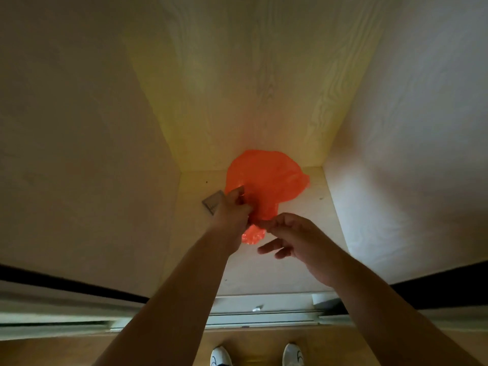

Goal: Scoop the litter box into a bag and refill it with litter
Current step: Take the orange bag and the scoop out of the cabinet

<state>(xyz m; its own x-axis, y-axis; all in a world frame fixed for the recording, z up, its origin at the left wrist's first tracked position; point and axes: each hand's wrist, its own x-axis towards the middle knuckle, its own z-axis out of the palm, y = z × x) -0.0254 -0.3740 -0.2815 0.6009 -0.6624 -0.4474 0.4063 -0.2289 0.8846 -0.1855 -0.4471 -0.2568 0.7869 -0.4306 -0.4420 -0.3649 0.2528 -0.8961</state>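
1. Deep inside a pale wood-grain cupboard point(253, 83), against the back corner of its floor: an orange plastic bag point(266, 180); thin, glossy, crinkled; rounded and puffed at the far end, narrowing to a gathered neck toward the camera; contents not visible through the film.
2. Around the neck of the bag: left hand point(232, 215), fingers point(239, 196) curled and gripping the bunched plastic from the left side.
3. Just beside it on the right: right hand point(298, 241), thumb and forefinger pinching the neck of the bag; remaining fingers point(269, 248) loosely extended and apart from the plastic; a small crumpled orange tail point(252, 236) showing below and between both hands.
4. Flat on the cupboard floor, partly under the left hand: a small grey square-edged object point(211, 203); kind cannot be told.
5. Along the cupboard's front edge: a pale metal sliding track point(264, 310) with dark panels to either side; smooth, straight, ridged.
6. Below the track, on a brown wooden floor point(52, 350): two white shoes point(220, 356) with dark markings.
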